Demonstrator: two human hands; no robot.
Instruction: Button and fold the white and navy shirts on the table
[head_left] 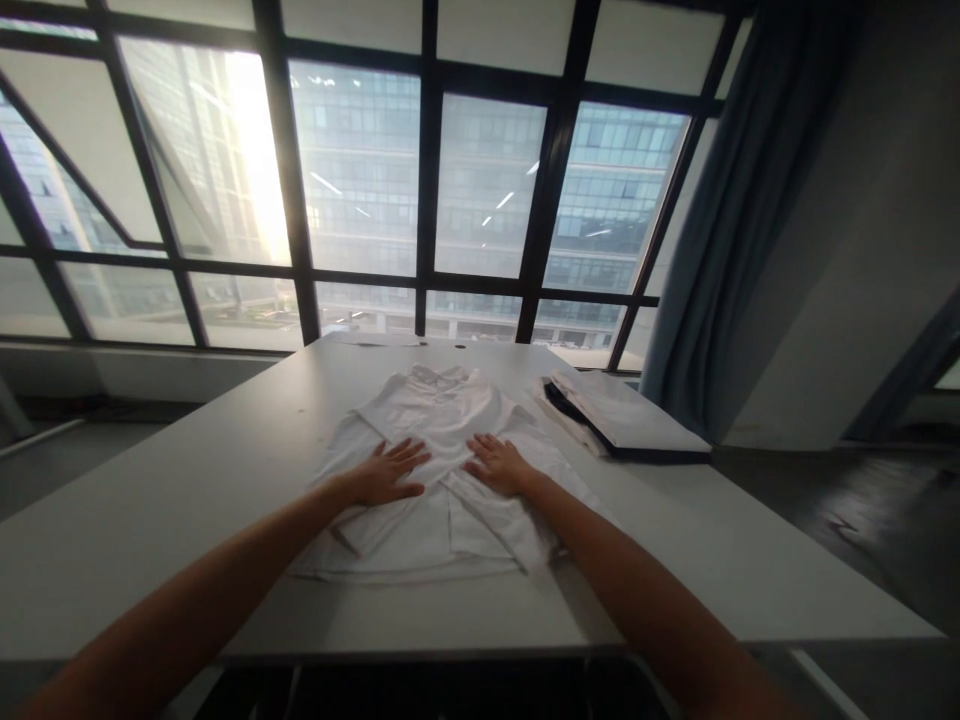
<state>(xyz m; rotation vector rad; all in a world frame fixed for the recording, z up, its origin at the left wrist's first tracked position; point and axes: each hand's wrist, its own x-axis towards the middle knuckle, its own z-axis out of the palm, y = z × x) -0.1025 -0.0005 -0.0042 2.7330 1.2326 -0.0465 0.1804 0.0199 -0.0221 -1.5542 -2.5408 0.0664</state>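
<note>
A white collared shirt [442, 425] lies spread on the white table [247, 440], its collar toward the window and its hem toward me. Its sleeves appear folded in across the front, and the cloth is wrinkled. My left hand [386, 475] rests flat on the left part of the shirt with its fingers spread. On the right part, my right hand [496, 465] also lies flat, palm down and fingers apart. Neither hand grips the cloth. My forearms hide parts of the shirt's lower sides.
To the right on the table is a stack of folded clothes [630, 415], white with a dark layer. Behind the table stand large black-framed windows [356, 170], and a blue curtain [720, 260] hangs at the right. The table's front edge [450, 652] is close to me.
</note>
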